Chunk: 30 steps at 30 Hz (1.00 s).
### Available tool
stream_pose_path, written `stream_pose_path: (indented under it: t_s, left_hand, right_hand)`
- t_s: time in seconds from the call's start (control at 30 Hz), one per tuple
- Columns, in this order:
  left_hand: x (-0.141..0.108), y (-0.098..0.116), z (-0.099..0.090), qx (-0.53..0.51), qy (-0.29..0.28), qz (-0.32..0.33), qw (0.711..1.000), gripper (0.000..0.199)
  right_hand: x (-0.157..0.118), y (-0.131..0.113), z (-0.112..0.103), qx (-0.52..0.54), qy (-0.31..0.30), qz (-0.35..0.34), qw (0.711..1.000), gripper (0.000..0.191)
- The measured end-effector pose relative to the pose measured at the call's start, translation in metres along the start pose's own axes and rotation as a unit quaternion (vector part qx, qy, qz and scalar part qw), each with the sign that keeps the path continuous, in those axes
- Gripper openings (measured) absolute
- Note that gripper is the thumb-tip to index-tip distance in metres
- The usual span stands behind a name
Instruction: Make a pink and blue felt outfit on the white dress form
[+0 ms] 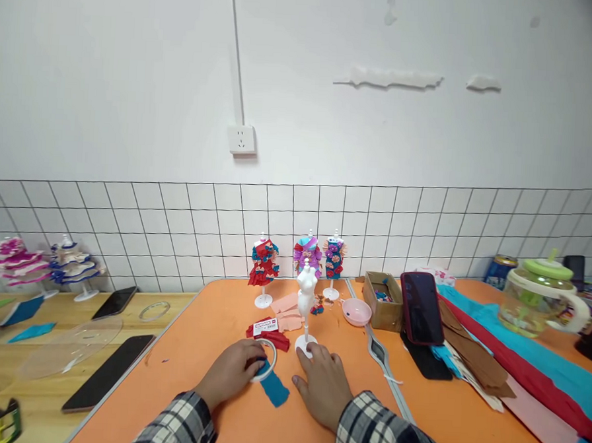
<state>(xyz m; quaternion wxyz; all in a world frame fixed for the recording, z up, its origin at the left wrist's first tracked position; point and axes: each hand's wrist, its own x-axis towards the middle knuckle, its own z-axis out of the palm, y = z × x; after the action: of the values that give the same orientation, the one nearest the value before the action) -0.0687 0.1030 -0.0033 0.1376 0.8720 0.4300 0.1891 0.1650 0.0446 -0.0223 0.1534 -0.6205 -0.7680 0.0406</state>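
Observation:
My left hand (229, 371) has its fingers closed on the near left side of a white roll of tape (273, 360). Under the roll, a strip of blue paper or cloth (274, 389) lies on the orange table. My right hand (323, 385) rests with fingers spread, its fingertips at the round base of a bare white mini mannequin (306, 295), which stands upright. Just behind the roll are a folded red piece (277, 339) and a small white labelled packet (265, 326).
Dressed mini mannequins stand along the wall, including a red one (264, 266). To the right are a pink bowl (357, 311), a cardboard box (385, 305), a propped phone (423, 309), coloured strips (497, 351) and a lidded jug (537, 300). A black phone (112, 370) lies left.

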Motion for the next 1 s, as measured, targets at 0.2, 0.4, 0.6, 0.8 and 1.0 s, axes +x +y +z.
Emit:
stream_pose_path:
  t_s: [0.2,0.4,0.6,0.8,1.0]
  left_hand:
    - [0.000,0.006,-0.002,0.005,-0.007,0.022,1.000,0.023]
    - [-0.003,0.007,-0.003,0.032,0.027,0.012,0.999,0.026]
    - [-0.002,0.010,-0.001,0.046,0.022,0.007,0.999,0.022]
    - [-0.001,0.013,-0.001,0.048,0.007,0.011,0.999,0.018]
    - [-0.002,0.015,-0.006,0.064,-0.016,0.042,0.997,0.017]
  right_hand:
    - [0.017,0.036,-0.014,-0.033,0.011,0.079,0.996,0.041]
    - [0.025,0.053,-0.014,-0.036,0.013,0.074,0.997,0.039]
    - [0.026,0.054,-0.013,-0.041,0.006,0.064,0.997,0.037]
    - [0.032,0.065,-0.008,-0.039,-0.011,0.083,0.996,0.045]
    - [0.028,0.068,-0.005,-0.029,-0.026,0.083,0.996,0.049]
